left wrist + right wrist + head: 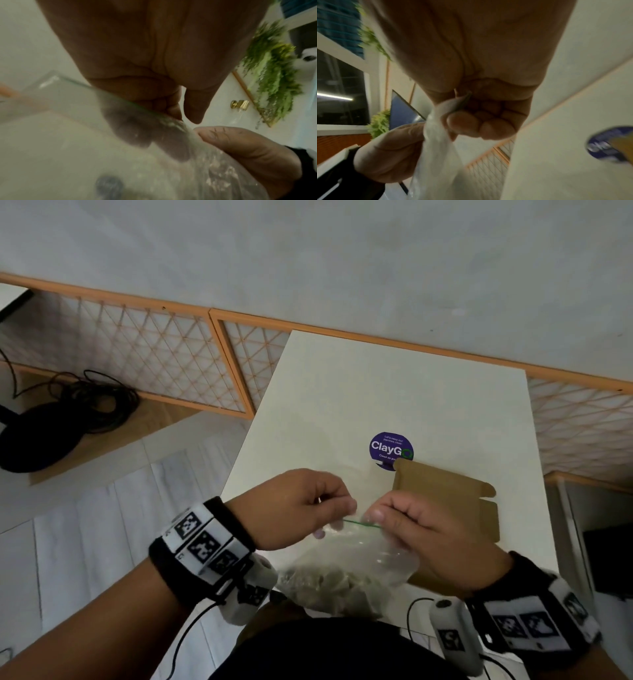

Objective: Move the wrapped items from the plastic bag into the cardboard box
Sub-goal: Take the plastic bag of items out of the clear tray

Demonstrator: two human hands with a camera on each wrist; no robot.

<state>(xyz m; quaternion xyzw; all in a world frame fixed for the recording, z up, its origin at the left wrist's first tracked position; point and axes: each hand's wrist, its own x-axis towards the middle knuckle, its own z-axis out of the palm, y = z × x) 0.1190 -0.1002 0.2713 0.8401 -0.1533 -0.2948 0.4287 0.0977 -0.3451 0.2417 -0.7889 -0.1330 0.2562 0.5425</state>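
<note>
A clear zip plastic bag (346, 570) with a green seal strip hangs above the near edge of the white table (376, 392). Several wrapped items (329, 587) bunch in its bottom, blurred through the film. My left hand (301, 508) pinches the left end of the bag's top edge and my right hand (411, 525) pinches the right end. In the left wrist view the bag (120, 135) runs under my curled fingers (171, 102). In the right wrist view the bag (436, 148) is held in my curled fingers (479, 124). A flat brown cardboard box (445, 491) lies just behind my right hand.
A round purple sticker (390, 448) sits mid-table, partly under the box's corner. A wooden lattice screen (154, 361) stands beyond the table, with coiled black cables (85, 412) on the floor at left. Green plants (271, 75) hang on the wall.
</note>
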